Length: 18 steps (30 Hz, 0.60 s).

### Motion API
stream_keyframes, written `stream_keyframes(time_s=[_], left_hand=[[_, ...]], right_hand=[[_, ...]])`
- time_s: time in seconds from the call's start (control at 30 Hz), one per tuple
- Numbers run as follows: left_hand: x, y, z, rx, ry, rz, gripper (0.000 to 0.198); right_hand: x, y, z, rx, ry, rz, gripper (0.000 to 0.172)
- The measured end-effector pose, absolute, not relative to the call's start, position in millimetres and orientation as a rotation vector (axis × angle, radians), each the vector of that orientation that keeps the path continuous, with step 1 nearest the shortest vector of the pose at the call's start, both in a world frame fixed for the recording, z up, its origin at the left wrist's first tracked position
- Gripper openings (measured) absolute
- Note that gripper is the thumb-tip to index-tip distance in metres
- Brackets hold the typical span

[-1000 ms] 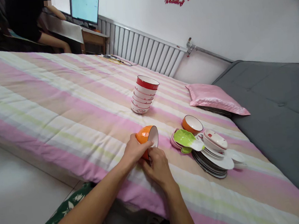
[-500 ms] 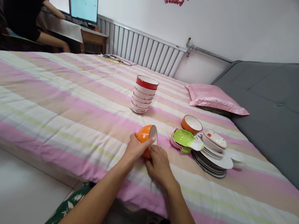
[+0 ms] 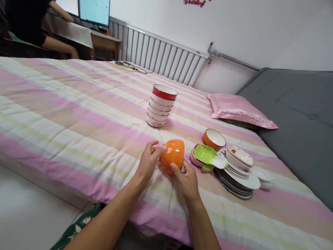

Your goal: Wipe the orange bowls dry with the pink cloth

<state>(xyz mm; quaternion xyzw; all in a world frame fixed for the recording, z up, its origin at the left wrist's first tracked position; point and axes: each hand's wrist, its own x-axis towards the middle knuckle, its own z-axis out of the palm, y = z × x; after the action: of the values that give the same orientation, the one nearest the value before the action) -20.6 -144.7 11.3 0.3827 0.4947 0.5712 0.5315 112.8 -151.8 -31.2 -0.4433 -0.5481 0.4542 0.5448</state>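
Note:
Both my hands hold an orange bowl (image 3: 172, 155) a little above the striped quilt (image 3: 66, 119). It is turned so that only its orange outside shows. My left hand (image 3: 148, 163) grips it from the left with curled fingers. From below and the right, my right hand (image 3: 186, 180) cups the bowl. A second orange bowl (image 3: 213, 139) with a white inside sits just beyond, to the right. A green leaf-shaped dish (image 3: 207, 155) lies on pink dishes next to a pile of plates (image 3: 237, 181).
A leaning stack of red-and-white bowls (image 3: 160, 106) stands further back on the quilt. A pink pillow (image 3: 238, 110) lies at the right by a grey mattress (image 3: 307, 115). Another person (image 3: 31, 24) sits at a desk with a monitor (image 3: 94, 8) at the far left.
The orange bowl has been lifted slightly and rolled over, so its white inside no longer shows. My right hand shifted right and under it.

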Motion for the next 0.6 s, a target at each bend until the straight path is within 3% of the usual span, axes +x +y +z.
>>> stream_keyframes(time_s=[0.27,0.6], left_hand=[[-21,-146,15,1.130,1.037,1.334,0.054],[-25,-142,11,1.101,1.059,1.293,0.058]], right_hand=[[112,-153,-20,-0.881,-0.874,1.364,0.047],[112,-156,-25,-0.774,-1.234,1.465,0.060]])
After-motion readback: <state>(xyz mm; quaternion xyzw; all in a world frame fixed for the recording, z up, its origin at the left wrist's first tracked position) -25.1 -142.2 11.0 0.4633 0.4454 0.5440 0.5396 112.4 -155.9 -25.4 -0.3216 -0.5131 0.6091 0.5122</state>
